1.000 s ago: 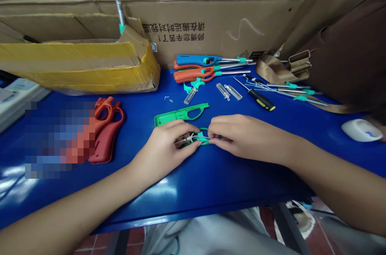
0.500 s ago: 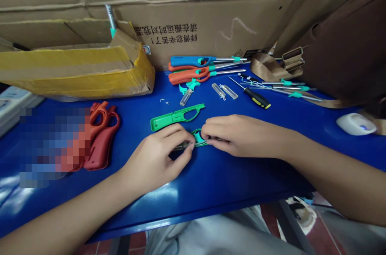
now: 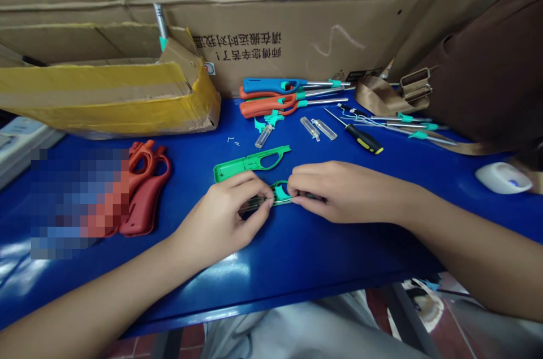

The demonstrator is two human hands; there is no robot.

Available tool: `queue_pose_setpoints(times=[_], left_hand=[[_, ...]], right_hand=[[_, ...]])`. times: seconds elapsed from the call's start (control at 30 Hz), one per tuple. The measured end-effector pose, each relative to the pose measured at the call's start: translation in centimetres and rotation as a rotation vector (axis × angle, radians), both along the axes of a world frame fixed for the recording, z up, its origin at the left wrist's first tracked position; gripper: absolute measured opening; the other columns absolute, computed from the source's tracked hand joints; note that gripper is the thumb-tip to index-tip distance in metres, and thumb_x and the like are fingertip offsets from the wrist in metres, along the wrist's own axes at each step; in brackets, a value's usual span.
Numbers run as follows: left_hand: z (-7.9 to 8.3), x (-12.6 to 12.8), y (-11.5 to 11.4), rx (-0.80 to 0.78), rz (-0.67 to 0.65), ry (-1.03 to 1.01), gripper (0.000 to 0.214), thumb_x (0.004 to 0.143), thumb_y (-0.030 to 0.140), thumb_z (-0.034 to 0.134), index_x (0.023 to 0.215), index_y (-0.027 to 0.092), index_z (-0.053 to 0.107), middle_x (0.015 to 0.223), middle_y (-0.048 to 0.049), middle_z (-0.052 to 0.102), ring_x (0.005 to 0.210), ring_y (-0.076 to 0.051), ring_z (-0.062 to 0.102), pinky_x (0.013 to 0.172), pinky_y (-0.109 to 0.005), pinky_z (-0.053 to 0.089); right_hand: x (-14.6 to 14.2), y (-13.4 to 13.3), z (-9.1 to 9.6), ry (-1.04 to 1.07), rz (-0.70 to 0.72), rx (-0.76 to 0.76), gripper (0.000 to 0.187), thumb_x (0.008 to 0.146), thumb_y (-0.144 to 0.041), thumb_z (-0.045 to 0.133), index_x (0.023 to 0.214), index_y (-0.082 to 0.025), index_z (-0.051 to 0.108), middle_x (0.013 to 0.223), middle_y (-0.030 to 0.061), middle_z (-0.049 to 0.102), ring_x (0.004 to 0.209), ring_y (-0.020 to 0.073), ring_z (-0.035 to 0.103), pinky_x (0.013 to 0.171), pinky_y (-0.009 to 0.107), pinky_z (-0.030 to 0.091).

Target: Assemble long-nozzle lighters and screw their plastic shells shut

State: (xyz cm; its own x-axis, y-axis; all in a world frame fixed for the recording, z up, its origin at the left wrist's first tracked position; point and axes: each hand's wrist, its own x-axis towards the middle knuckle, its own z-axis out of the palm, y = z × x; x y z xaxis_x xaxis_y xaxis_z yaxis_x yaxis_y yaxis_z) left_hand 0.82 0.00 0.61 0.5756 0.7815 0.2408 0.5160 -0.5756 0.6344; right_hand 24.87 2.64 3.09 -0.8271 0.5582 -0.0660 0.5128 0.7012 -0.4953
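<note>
My left hand (image 3: 231,212) is closed, thumb and fingertips pinched on the left part of an opened green lighter body (image 3: 278,183). Inside that body sit a teal trigger (image 3: 281,193) and a pale wire along the lower edge. Part of a clear tank shows under the left fingers. At the right end, my right hand (image 3: 335,192) is closed on the lighter body too; its fingers hide whatever lies beneath them. Just behind the hands lies the matching green lighter shell half (image 3: 237,167), hollow side up.
Several assembled lighters (image 3: 271,106) lie at the back, near clear fuel tanks (image 3: 324,129), a screwdriver (image 3: 365,138) and metal tubes (image 3: 436,137). Red and orange lighter shells (image 3: 142,206) are piled left, before a yellow-taped cardboard box (image 3: 169,116). A white object (image 3: 503,177) sits right.
The whole view has shifted slightly. Both hands keep their pinch on the lighter body, with barely any finger movement.
</note>
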Motion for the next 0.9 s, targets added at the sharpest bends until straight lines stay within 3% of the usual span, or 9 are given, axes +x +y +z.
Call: queue_pose_setpoints(times=[0.23,0.53,0.77,0.9], left_hand=[[-0.08,-0.01,-0.01,0.009,0.01,0.003,0.009,0.094,0.013,0.059,0.09,0.016,0.066,0.087,-0.001,0.065,0.074,-0.011,0.06,0.067,-0.021,0.047],[-0.3,-0.21,-0.11,0.023,0.018,0.055,0.008,0.095,0.015,0.061,0.098,0.019,0.067,0.096,-0.0006,0.062,0.084,-0.012,0.063,0.079,-0.023,0.05],[0.02,-0.46,-0.27,0.149,0.014,0.141,0.008,0.096,0.022,0.06,0.096,0.019,0.068,0.096,-0.0016,0.068,0.085,-0.016,0.066,0.073,-0.028,0.052],[0.39,-0.68,-0.27,0.256,0.033,0.208,0.011,0.096,0.024,0.059,0.094,0.02,0.069,0.094,-0.0017,0.071,0.087,-0.02,0.067,0.08,-0.034,0.054]], right_hand=[[-0.04,-0.04,0.09,-0.024,-0.044,-0.023,0.006,0.099,-0.017,0.054,0.098,-0.018,0.06,0.096,0.0031,0.064,0.085,0.0167,0.059,0.074,0.028,0.041],[-0.12,-0.04,-0.18,0.047,-0.086,-0.05,0.008,0.098,-0.014,0.055,0.093,-0.018,0.06,0.094,0.0021,0.063,0.085,0.016,0.059,0.075,0.029,0.042],[-0.02,0.04,-0.12,0.067,-0.076,-0.039,0.013,0.096,-0.009,0.054,0.089,-0.017,0.061,0.09,0.0016,0.062,0.083,0.0145,0.057,0.075,0.027,0.041],[-0.07,0.17,-0.16,0.08,-0.067,-0.042,0.011,0.093,-0.008,0.056,0.088,-0.017,0.061,0.087,0.0004,0.06,0.074,0.0126,0.053,0.069,0.026,0.039]])
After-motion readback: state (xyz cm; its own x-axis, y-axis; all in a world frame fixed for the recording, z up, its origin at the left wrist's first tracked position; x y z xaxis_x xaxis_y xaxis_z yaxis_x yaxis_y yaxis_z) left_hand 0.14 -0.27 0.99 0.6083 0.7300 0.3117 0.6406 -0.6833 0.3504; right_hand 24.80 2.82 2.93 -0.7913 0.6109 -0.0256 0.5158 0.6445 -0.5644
